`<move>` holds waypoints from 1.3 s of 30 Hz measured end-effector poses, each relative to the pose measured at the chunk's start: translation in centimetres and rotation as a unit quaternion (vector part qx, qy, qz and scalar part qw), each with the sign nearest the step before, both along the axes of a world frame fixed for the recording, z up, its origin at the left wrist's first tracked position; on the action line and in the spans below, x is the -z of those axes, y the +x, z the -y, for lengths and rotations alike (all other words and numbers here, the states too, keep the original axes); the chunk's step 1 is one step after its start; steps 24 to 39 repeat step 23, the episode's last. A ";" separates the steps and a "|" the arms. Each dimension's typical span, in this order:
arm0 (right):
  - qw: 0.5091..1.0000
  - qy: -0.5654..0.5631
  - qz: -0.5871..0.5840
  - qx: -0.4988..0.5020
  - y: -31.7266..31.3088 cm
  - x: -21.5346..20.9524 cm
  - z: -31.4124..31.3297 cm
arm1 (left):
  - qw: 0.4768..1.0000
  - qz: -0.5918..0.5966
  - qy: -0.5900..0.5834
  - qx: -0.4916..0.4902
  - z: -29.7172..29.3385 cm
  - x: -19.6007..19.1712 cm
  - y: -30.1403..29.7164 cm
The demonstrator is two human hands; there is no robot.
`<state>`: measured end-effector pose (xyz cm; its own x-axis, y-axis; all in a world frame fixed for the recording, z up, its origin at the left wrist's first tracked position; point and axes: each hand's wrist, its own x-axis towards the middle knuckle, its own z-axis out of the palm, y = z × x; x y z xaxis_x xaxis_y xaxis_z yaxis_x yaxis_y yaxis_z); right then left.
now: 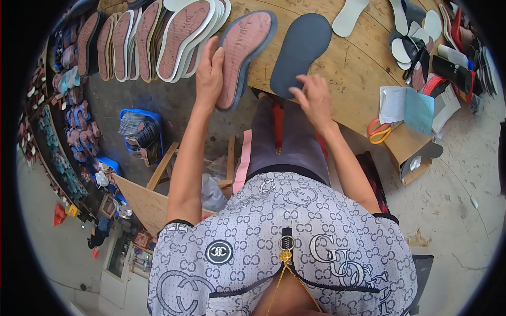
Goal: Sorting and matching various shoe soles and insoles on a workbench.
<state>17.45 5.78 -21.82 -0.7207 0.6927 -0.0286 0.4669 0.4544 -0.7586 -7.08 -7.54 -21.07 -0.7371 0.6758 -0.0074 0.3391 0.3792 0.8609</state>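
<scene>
My left hand (pixel 210 79) lies along the left edge of a stack of shoe soles (pixel 245 47), its fingers stretched out. The top sole is pinkish-red with dark handwriting, and dark grey soles show beneath it. The stack's lower end juts over the table's near edge. To its right lies a single dark grey sole (pixel 301 50), flat on the wood. My right hand (pixel 314 100) is at that sole's lower right end, with thumb and forefinger apart and the other fingers loosely bent. Its fingertips overlap the sole; a firm grip does not show.
Several sole stacks (pixel 184 39) line the table (pixel 350 73) at left. A pale sole (pixel 349 16) lies at the far side. Orange-handled scissors (pixel 379 132), papers (pixel 406 108) and an open carton (pixel 406 150) sit at right. A blue crate (pixel 141 131) stands on the floor.
</scene>
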 end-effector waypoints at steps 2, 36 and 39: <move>0.996 0.067 0.016 -0.055 1.1 1.2 0.6 | 0.988 -0.074 -0.132 0.020 -0.5 -1.2 0.0; 0.978 -0.122 -0.115 0.121 -1.4 -3.0 -3.9 | 0.833 0.553 -0.012 -0.024 -2.6 1.5 12.0; 0.978 -0.122 -0.115 0.121 -1.4 -3.0 -3.9 | 0.833 0.553 -0.012 -0.024 -2.6 1.5 12.0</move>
